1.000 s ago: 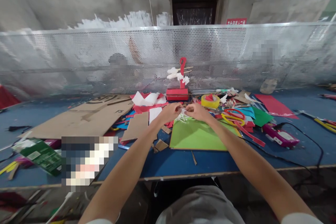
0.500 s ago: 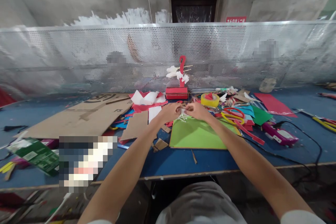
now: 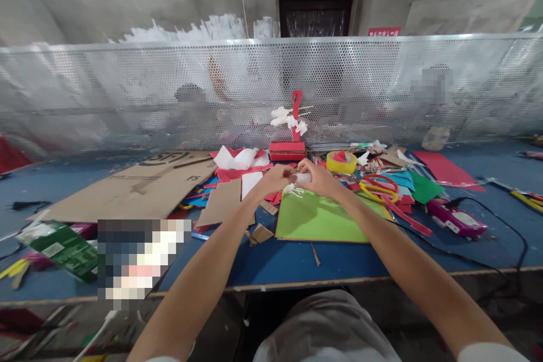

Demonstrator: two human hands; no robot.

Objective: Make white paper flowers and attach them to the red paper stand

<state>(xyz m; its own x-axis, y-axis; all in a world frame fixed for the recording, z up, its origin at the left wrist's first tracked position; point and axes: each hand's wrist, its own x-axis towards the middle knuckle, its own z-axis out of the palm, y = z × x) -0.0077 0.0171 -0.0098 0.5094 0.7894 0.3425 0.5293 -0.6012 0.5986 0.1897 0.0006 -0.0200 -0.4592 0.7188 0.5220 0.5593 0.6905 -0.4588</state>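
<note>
Above the far edge of a lime-green sheet [image 3: 326, 218], my left hand [image 3: 280, 177] and my right hand [image 3: 317, 177] meet, fingers closed. A small white piece, seemingly rolled paper [image 3: 302, 178], is pinched between them. Thin white strips [image 3: 293, 190] hang or lie just below my left fingers; whether they belong to the held piece I cannot tell. Behind the hands stands a red box-like paper model [image 3: 287, 151] with a tall red strip [image 3: 297, 110] and white tufts [image 3: 280, 117] on sticks.
A roll of yellow tape [image 3: 341, 162] sits behind my right hand. Scissors with yellow and red handles [image 3: 379, 188] lie among paper scraps. Flat cardboard [image 3: 127, 186] spreads to the left. A purple device [image 3: 457, 219] with a black cable is at right. Perforated metal screen [image 3: 360, 90] bounds the back.
My right hand has turned and lifted slightly, and the white piece now shows more fully as a short roll. Both hands stay close together over the green sheet.
</note>
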